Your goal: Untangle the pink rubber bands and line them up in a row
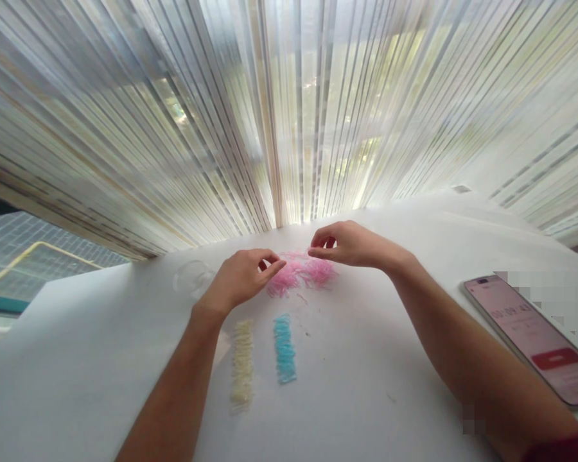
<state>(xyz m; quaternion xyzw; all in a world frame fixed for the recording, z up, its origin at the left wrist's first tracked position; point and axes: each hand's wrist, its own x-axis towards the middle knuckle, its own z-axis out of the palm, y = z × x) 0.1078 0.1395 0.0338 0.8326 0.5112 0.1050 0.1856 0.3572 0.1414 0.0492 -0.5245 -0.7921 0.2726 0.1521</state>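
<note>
A loose heap of thin pink strands (pixel 320 273) lies on the white table under both hands. My left hand (pixel 243 276) reaches in over its left side, thumb and forefinger pinched together at the fingertips. From the right comes my right hand (pixel 349 244), also pinched, its fingertips just above the heap's far edge. Pink strands show between the two hands, but whatever is in either pinch is too small to make out. Nearer to me lie a column of pale yellow strands (pixel 242 369) and, to its right, a shorter column of blue strands (pixel 284 350), both laid side by side in rows.
A clear, round, see-through container (pixel 189 277) stands left of my left hand. At the right lies a phone (pixel 534 340) with a running timer on its screen. Striped sheer curtains (pixel 279 128) hang along the table's (pixel 101 359) far edge.
</note>
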